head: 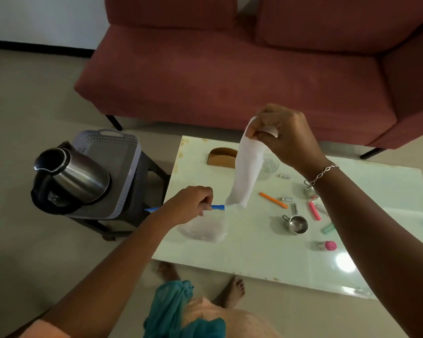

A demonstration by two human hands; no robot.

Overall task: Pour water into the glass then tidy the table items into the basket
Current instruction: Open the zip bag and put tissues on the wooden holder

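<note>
Pinching a limp white tissue (246, 172) in right hand (285, 136), left hand (189, 203) gripping blue pen (217, 207)

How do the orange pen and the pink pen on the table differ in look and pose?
The orange pen is thin and long; the pink pen looks thicker and shorter. The orange pen lies nearer the middle of the table, slanting down to the right; the pink pen lies further right, more nearly upright in the picture. Both lie flat on the table, untouched by either hand.
</note>
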